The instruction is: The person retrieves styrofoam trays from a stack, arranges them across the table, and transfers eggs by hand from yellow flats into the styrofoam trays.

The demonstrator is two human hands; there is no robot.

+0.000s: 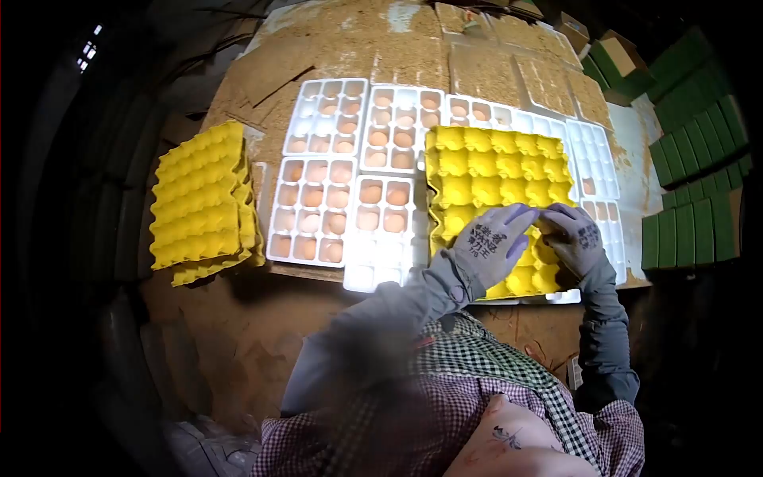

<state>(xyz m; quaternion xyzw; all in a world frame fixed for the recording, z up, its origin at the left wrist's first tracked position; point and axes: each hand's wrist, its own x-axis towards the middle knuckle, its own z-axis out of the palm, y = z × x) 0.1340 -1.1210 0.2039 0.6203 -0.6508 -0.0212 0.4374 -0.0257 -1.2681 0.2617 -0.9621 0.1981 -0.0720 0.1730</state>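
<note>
My left hand (493, 242), in a pale glove with dark printing, lies over the near part of a yellow egg tray (501, 167). Its fingers stretch to the right, with the thumb apart. Close beside it, my right hand (579, 237) wears a matching glove. The right fingers curl inward over the tray's right side; whatever they hold is hidden. Empty cups show across the far part of this tray, which sits on top of white compartment trays. To its left, a white tray (346, 215) holds brown eggs (312, 196), one per compartment.
Yellow egg trays (199, 203) are stacked at the table's left edge. Other white trays (326, 82), partly filled with eggs, cover the middle. Brown boards (405, 60) lie toward the back. Several green boxes (679, 230) stand along the right.
</note>
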